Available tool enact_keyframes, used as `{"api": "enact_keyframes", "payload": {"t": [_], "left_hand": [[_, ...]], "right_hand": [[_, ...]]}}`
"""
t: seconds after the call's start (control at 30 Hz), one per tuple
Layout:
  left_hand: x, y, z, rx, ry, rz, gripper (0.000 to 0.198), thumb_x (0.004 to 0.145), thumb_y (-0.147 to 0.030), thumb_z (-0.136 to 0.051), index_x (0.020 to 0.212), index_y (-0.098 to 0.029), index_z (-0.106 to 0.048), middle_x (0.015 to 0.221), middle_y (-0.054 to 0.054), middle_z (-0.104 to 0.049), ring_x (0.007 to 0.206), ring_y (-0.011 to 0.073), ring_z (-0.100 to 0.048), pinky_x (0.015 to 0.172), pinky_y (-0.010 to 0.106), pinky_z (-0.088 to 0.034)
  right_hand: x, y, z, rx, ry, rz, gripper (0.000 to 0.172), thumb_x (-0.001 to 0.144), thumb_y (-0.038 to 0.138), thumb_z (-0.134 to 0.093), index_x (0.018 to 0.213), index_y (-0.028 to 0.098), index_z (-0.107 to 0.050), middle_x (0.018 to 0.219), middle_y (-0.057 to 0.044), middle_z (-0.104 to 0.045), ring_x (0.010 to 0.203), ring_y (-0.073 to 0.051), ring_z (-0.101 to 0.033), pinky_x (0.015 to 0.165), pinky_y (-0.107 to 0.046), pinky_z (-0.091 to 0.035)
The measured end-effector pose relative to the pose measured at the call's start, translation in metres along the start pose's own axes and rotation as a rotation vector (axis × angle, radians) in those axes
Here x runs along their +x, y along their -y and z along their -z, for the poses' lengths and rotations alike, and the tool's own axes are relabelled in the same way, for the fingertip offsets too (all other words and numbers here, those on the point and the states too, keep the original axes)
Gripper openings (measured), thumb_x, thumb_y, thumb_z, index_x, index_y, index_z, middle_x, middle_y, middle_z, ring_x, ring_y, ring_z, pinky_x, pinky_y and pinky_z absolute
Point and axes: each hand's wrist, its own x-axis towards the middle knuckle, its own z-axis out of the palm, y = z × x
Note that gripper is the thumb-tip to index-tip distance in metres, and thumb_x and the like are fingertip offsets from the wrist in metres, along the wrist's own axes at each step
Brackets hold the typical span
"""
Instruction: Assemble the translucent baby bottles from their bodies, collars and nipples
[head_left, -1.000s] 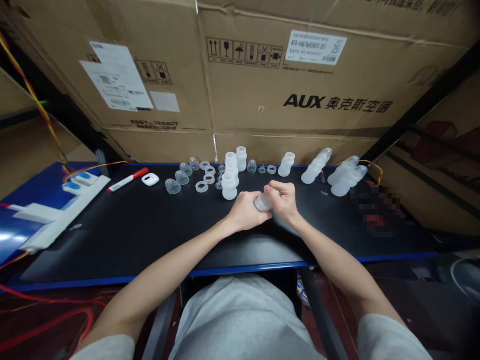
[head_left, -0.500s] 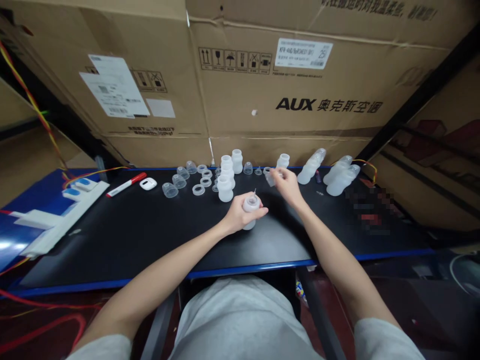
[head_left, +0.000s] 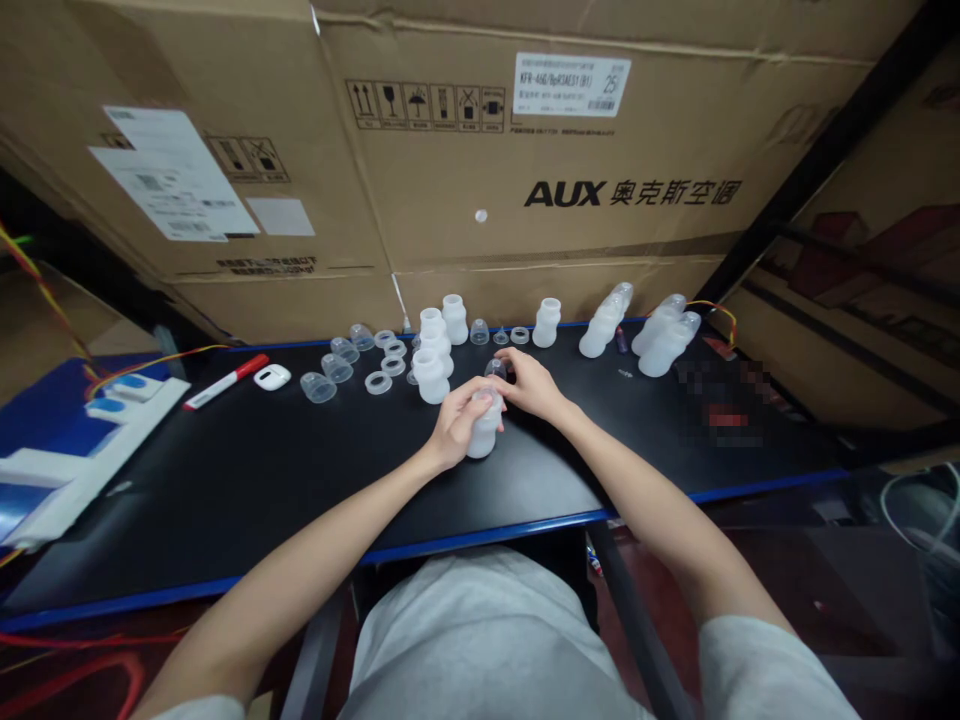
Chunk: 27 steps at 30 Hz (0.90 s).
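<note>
Left fingers [head_left: 466, 408] curl closed around the bottle [head_left: 482, 438], near its top. Right fingers [head_left: 517, 357] pinch a clear cap [head_left: 495, 368] just beyond it.

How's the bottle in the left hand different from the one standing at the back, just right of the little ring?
The held bottle is in the left hand, while the back bottle stands on the table with no hand on it. The held bottle is closer to the table's front edge than the back bottle. Fingers partly cover the held bottle, but the back bottle shows its open mouth. Both look cloudy white.
</note>
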Motion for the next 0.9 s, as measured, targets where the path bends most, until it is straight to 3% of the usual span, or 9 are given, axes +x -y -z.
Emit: {"api": "enact_keyframes", "payload": {"t": [0.4, 0.67, 0.9], "left_hand": [[0.002, -0.006, -0.006, 0.017, -0.137, -0.018, 0.033, 0.088, -0.048, -0.072, 0.092, -0.016, -0.076, 0.080, 0.004, -0.075, 0.060, 0.0184, -0.072, 0.060, 0.030, -0.058], [0.002, -0.008, -0.007, 0.019, -0.159, -0.023, 0.032, 0.088, -0.048, -0.074, 0.090, -0.016, -0.078, 0.081, 0.005, -0.077, 0.062, 0.0192, -0.074, 0.061, 0.031, -0.059], [0.001, 0.001, -0.001, 0.079, -0.142, -0.103, 0.031, 0.097, -0.045, -0.073, 0.095, -0.016, -0.082, 0.084, 0.006, -0.077, 0.067, 0.0180, -0.074, 0.064, 0.028, -0.058]], "right_hand": [[-0.003, 0.005, -0.004, -0.095, 0.016, 0.086, 0.047, 0.104, 0.033, -0.070, 0.147, 0.019, -0.060, 0.143, -0.018, -0.068, 0.122, -0.033, -0.068, 0.108, -0.047, -0.053], [-0.006, 0.012, -0.001, -0.089, 0.018, 0.095, 0.039, 0.105, 0.031, -0.068, 0.143, 0.021, -0.063, 0.138, -0.015, -0.067, 0.118, -0.030, -0.067, 0.105, -0.044, -0.054], [-0.006, 0.014, -0.001, -0.069, 0.000, 0.099, 0.039, 0.104, 0.029, -0.068, 0.141, 0.018, -0.063, 0.139, -0.016, -0.066, 0.119, -0.031, -0.067, 0.106, -0.044, -0.053]]}}
